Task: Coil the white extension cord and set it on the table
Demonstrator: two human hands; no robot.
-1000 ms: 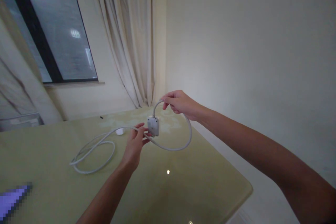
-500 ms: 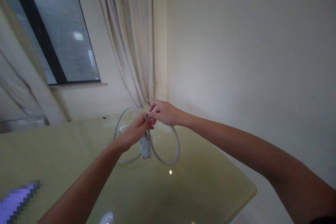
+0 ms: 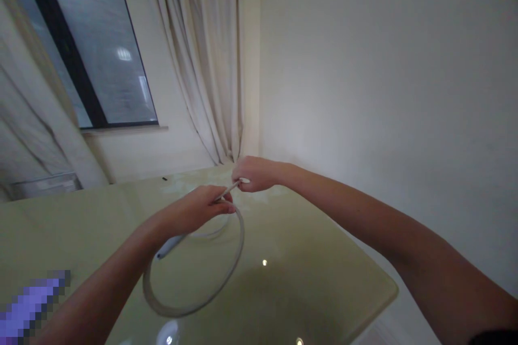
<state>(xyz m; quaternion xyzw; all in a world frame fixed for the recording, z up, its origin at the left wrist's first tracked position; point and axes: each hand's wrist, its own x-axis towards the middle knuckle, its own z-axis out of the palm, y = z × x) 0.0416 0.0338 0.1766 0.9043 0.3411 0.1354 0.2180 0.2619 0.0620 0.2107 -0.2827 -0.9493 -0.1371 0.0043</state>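
Observation:
A white cable [image 3: 226, 277] hangs in a big loop above the pale green glass table [image 3: 324, 269]. My left hand [image 3: 198, 209] is closed on the cable at the top of the loop, fingers pinching it. My right hand [image 3: 253, 173], just beyond and slightly higher, is closed in a fist round the same cable. A short straight stretch of cable runs between the two hands. A white end piece [image 3: 168, 248] pokes out under my left forearm. The white adapter block is hidden.
The table's rounded right corner [image 3: 390, 294] lies near a plain wall. A cream curtain [image 3: 206, 64] and a dark window [image 3: 93, 48] stand behind the table. A blurred purple patch [image 3: 28, 307] sits at the lower left.
The loop has swung down and to the left and now hangs below my left hand. The adapter block has gone out of sight. My hands have drawn slightly apart.

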